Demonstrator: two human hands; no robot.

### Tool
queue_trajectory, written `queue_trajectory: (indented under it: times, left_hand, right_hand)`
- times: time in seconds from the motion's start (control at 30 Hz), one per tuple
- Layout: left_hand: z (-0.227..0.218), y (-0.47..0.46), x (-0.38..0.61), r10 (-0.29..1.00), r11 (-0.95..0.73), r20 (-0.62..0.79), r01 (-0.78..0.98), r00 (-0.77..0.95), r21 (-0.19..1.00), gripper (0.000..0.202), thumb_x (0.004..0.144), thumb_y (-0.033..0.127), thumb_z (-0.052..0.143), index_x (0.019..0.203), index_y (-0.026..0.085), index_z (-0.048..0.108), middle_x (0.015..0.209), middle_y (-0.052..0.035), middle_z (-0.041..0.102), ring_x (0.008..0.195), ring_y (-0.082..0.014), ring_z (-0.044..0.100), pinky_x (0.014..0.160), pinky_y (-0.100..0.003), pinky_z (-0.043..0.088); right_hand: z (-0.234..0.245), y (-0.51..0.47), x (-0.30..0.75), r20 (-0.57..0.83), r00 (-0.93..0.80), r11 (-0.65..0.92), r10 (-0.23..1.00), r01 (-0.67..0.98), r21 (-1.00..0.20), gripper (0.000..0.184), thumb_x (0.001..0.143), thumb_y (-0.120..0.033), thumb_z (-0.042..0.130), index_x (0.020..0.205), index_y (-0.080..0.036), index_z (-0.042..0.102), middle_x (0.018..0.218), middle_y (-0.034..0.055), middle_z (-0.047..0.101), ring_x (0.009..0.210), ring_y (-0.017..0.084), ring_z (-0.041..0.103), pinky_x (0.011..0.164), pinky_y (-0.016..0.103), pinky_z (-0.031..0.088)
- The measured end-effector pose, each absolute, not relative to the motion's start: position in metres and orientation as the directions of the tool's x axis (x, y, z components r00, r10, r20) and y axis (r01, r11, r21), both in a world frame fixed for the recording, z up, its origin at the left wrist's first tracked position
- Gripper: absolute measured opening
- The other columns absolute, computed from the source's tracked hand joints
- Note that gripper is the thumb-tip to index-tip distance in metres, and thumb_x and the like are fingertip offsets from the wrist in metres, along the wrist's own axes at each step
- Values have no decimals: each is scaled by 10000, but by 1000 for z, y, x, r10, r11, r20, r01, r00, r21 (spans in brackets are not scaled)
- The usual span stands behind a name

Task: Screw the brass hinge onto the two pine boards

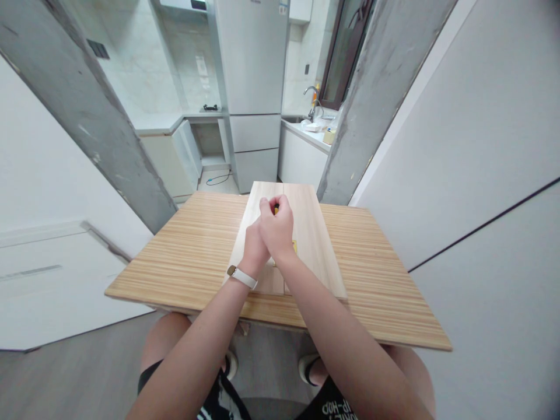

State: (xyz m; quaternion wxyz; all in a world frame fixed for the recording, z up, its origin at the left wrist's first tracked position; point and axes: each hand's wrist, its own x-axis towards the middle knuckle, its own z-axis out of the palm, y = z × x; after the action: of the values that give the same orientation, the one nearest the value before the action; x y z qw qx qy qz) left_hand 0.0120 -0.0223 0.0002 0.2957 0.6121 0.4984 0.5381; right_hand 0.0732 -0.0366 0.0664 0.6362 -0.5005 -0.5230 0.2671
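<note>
Both my hands are close together over two pale wooden boards (312, 233) lying side by side, with a seam between them. My right hand (280, 227) is closed in a fist around what looks like a screwdriver (276, 209); only a bit of its black-and-yellow handle shows, and its tip is hidden. Tucked against it on the left is my left hand (255, 244), its fingers hidden behind the right. A yellow metal piece (294, 245), perhaps a hinge, peeks out beside my right wrist near the seam. A white-banded watch (242, 276) is on my left wrist.
The boards rest on a striped wood-grain table (188, 245), whose near edge is above my knees. Beyond it stand a grey refrigerator (251, 58), a counter with a sink faucet (312, 96), and a low cabinet (168, 160). White panels and grey pillars flank both sides.
</note>
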Motion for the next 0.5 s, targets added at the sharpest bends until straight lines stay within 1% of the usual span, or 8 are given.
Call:
queue_trajectory:
  times: [0.07,0.1,0.2,0.27,0.3,0.37,0.43,0.5]
  left_hand:
    - [1,-24,8,917,-361,396,326,-49,874,247,825,162,720,1071,174,717,955,-94,769,919,-265,701,759,-305,511]
    - [1,-24,6,912,-382,409,309,-27,871,227,816,158,717,1043,167,717,946,-88,768,898,-251,703,750,-295,513]
    - [-1,-24,0,913,-404,396,88,93,910,190,805,158,707,994,146,692,976,-89,766,913,-224,708,773,-285,536]
    - [-3,-22,-2,913,-367,370,-51,169,929,189,838,199,694,1017,141,684,1020,-101,765,955,-219,712,822,-302,552]
    - [-3,-20,-2,913,-345,356,-89,198,935,193,857,225,687,1031,141,687,1035,-104,765,972,-217,711,842,-311,556]
    - [-3,-19,-3,915,-313,329,-105,233,944,193,887,270,672,1030,143,700,1026,-104,766,978,-214,710,857,-322,559]
    - [-2,-18,-3,916,-307,316,-77,247,949,193,904,296,658,1005,144,720,988,-101,768,957,-213,710,855,-330,561]
    - [-1,-18,-1,913,-316,318,-51,256,948,206,912,309,652,997,142,738,961,-98,771,942,-216,713,868,-344,562]
  right_hand:
    - [66,-28,76,413,284,374,865,183,-909,341,947,-386,567,688,-240,400,658,-42,441,655,146,437,658,296,367]
    - [66,-23,78,412,259,378,874,171,-910,392,949,-407,564,650,-238,375,621,-46,401,622,139,406,620,295,342]
    - [66,-6,88,364,135,353,921,103,-930,507,936,-488,570,562,-238,336,537,-52,310,533,121,325,526,299,264]
    - [68,2,95,305,21,304,952,40,-952,548,909,-538,598,522,-238,352,495,-55,311,484,108,302,486,298,234]
    - [69,5,99,272,-42,272,961,4,-962,562,892,-560,619,510,-240,358,477,-56,320,463,102,294,469,295,225]
    - [73,9,107,215,-181,206,960,-67,-976,584,855,-588,665,500,-245,353,452,-64,319,432,92,270,441,287,200]
    - [77,10,114,178,-323,146,929,-122,-982,604,827,-592,707,498,-251,333,439,-76,295,416,84,241,425,278,165]
    - [81,10,120,159,-424,104,892,-149,-983,624,803,-585,743,496,-253,314,434,-88,265,412,76,212,421,269,139]
